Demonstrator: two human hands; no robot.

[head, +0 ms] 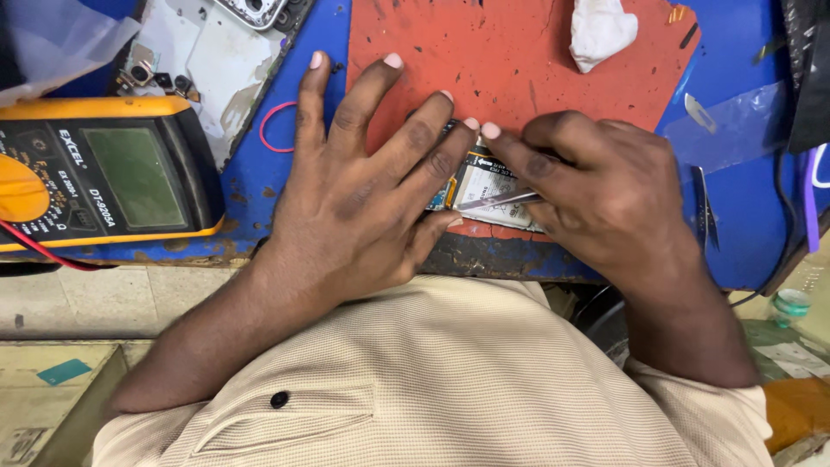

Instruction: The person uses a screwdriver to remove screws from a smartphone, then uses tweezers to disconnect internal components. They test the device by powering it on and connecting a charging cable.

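My left hand [363,199] lay flat and spread over the near edge of the worn red rubber mat [501,52], fingers splayed wide and holding nothing, the palm and the two inner fingers pressing down on the left part of an opened phone [484,186]. That phone sat at the near edge of the mat, between my two hands, and what showed of it was a pale, glossy rectangular battery face with a strip of yellow and dark parts beside it (the rest was hidden under my fingers). My right hand [596,190] was curled close around slim metal tweezers [501,201], which lay nearly level, their thin shiny tips resting on the battery face. The index fingertip of that hand touched the phone's far edge, just beside the fingertips of my left. The mat was scuffed and speckled with dark marks, and it lay on a blue table [743,199] whose near edge was chipped and blackened. A crumpled white cloth [601,30] sat at the mat's far side. To my left stood a boxy yellow-and-black multimeter [104,173] with a grey screen, and a thin pink rubber band [275,128] lay near it.
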